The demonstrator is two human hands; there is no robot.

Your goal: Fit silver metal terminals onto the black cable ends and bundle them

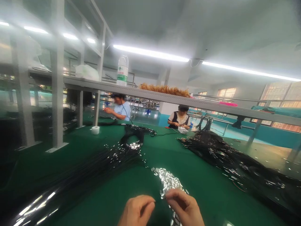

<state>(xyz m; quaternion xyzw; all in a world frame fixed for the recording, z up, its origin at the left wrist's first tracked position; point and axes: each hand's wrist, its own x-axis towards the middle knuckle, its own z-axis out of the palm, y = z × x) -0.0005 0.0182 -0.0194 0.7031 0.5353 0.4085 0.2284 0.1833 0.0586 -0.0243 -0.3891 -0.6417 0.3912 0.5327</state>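
My left hand [137, 209] and my right hand [184, 207] sit at the bottom edge over the green table [204, 188], fingertips curled toward each other. The right hand's fingers pinch at the near end of a pile of small shiny metal sleeves [167, 181]. The left hand's fingers are closed in a pinch; what they hold is too small to make out. A long bundle of black cables with metal tips [77, 182] lies to the left of my hands.
A second heap of black cables [232, 160] spreads along the right. A coiled cable bundle [134, 139] and a white tape roll [95, 130] lie farther back. Two other people work across the table. An overhead shelf [164, 97] carries a water bottle [122, 71].
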